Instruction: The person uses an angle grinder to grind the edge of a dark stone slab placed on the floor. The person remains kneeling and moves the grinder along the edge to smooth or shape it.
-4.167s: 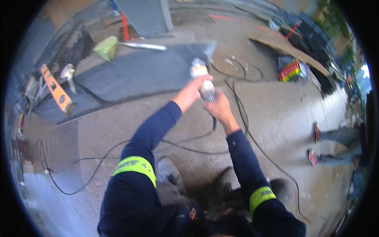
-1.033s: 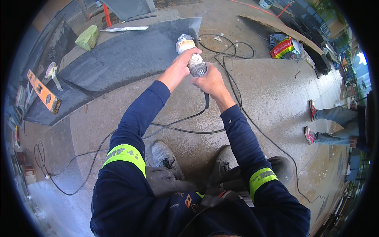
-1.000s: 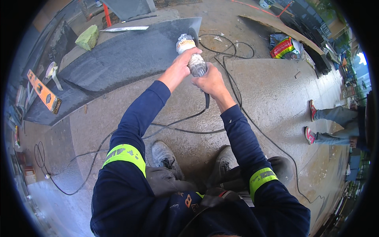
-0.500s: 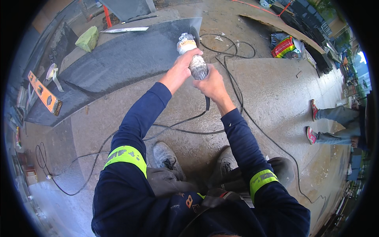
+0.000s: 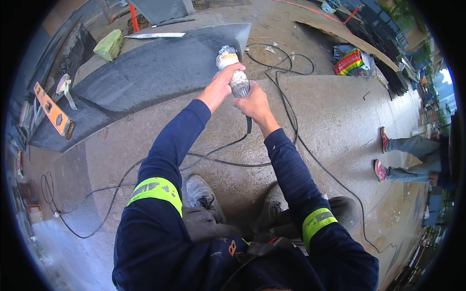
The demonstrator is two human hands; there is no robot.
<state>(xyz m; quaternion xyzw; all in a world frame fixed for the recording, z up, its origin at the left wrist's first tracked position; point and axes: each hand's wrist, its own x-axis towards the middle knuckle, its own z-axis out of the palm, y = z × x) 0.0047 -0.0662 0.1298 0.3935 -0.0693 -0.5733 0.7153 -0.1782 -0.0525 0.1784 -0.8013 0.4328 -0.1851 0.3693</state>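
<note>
Both hands grip a white-dusted angle grinder (image 5: pixel 238 83) at the upper middle. My left hand (image 5: pixel 218 86) is closed around its body near the head, and my right hand (image 5: pixel 255 104) wraps the rear, where a black cord (image 5: pixel 249 125) hangs down. The grinder's dark disc is at the right end of a long dark grey stone slab (image 5: pixel 143 72); whether it touches is unclear. On and beside the slab lie an orange level (image 5: pixel 52 109), a tape roll (image 5: pixel 64 83), a pale straightedge (image 5: pixel 154 35) and a green block (image 5: pixel 109 44).
Black cables (image 5: pixel 315 160) loop across the concrete floor (image 5: pixel 340 121). At upper right are a colourful bag (image 5: pixel 350 62), a long board (image 5: pixel 361 41) and dark stacked slabs (image 5: pixel 395 85). A co-worker's legs in red shoes (image 5: pixel 380 169) are at the right.
Compared with about four seconds ago, the grinder and both hands sit higher and further left in the picture, as the surroundings shift too. Over the last second my right hand has moved slightly left.
</note>
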